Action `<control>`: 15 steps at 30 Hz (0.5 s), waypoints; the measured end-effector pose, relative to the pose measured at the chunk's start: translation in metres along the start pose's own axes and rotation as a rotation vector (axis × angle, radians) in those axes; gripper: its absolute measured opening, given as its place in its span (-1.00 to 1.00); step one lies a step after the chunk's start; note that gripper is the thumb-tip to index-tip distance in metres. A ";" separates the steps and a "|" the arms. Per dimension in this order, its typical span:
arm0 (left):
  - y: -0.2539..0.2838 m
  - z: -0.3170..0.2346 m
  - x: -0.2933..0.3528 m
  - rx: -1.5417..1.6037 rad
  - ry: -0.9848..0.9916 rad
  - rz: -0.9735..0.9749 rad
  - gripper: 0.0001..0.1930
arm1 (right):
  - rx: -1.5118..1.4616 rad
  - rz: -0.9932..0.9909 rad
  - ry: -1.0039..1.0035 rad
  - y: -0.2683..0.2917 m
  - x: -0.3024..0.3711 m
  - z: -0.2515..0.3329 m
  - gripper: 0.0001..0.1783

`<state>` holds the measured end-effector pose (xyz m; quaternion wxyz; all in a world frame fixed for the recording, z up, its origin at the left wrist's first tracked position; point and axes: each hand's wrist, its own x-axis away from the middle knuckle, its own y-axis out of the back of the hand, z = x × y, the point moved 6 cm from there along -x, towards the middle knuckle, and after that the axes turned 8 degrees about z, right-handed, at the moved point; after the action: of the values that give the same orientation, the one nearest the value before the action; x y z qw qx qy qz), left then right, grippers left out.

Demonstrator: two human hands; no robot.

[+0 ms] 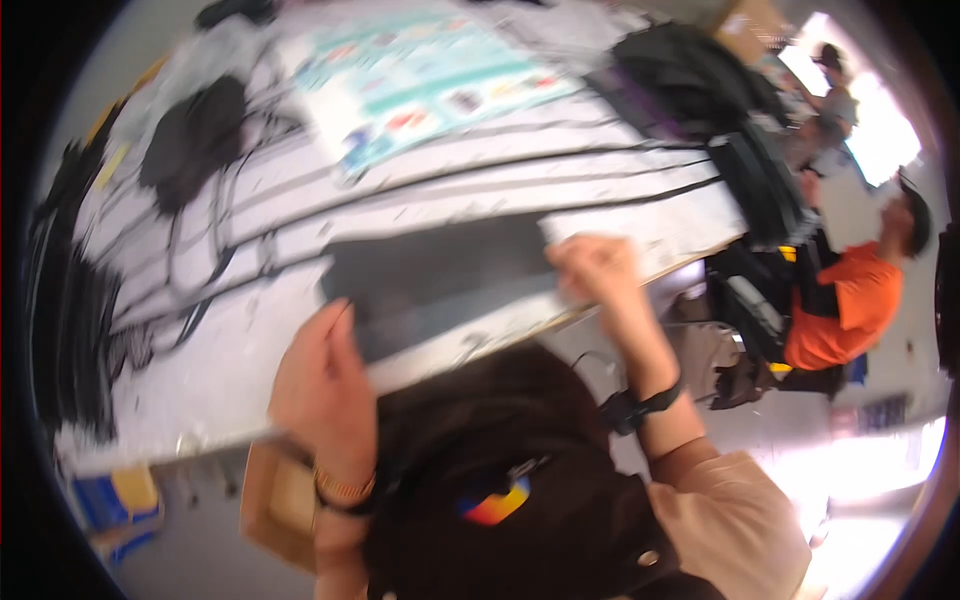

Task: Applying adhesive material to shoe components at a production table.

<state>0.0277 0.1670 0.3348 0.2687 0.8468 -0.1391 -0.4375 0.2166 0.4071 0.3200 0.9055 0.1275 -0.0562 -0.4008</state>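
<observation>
A dark rectangular piece, apparently fabric, is stretched between my hands over the near edge of the table. Its left edge is pinched by my left hand, thumb on top and fingers partly hidden. Opposite, my right hand is closed on the right edge, its fingers curled. Motion blurs the piece, so seams or fine details cannot be made out. Just beyond it, long black straps run across the white table.
Stacked black pieces line the table's left end. A dark bundle and a teal-and-white printed sheet lie farther back. Black bags sit at far right, near a person in orange. Below the table stands a cardboard box.
</observation>
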 end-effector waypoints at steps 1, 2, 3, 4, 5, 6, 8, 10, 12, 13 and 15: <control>0.005 0.002 0.002 -0.003 0.043 0.002 -0.89 | 0.024 0.056 0.028 -0.004 -0.005 -0.001 -0.62; 0.005 0.011 0.009 0.028 0.160 0.054 -0.86 | 0.109 0.069 0.076 -0.009 -0.006 0.003 -0.59; 0.007 0.015 0.013 0.016 0.144 0.011 -0.83 | 0.180 0.116 0.018 -0.014 -0.007 0.003 -0.55; 0.010 0.013 0.013 0.051 0.181 0.019 -0.80 | 0.250 0.100 0.090 -0.018 -0.008 0.004 -0.53; 0.009 0.014 0.014 0.075 0.162 -0.002 -0.77 | 0.260 0.099 0.126 -0.020 -0.006 0.007 -0.53; 0.008 0.010 0.012 0.072 0.179 0.025 -0.72 | 0.258 0.103 0.091 -0.016 -0.005 0.008 -0.51; 0.004 0.009 0.010 0.072 0.186 0.058 -0.66 | 0.250 0.096 0.054 -0.012 -0.003 0.009 -0.50; 0.000 0.004 0.007 0.061 0.041 0.033 -0.42 | 0.263 0.094 0.063 -0.008 -0.002 0.011 -0.47; 0.003 -0.002 0.004 0.047 0.027 0.068 -0.32 | 0.194 0.098 0.041 -0.010 -0.001 0.011 -0.47; 0.005 -0.007 0.002 0.023 0.023 0.098 -0.21 | 0.124 0.118 0.022 -0.011 -0.001 0.010 -0.46; 0.009 -0.008 0.001 0.015 0.029 0.126 -0.13 | 0.103 0.131 0.025 -0.012 -0.004 0.008 -0.47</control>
<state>0.0350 0.1620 0.3434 0.2913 0.8447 -0.1916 -0.4061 0.2039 0.4010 0.3243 0.9226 0.1747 -0.0737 -0.3359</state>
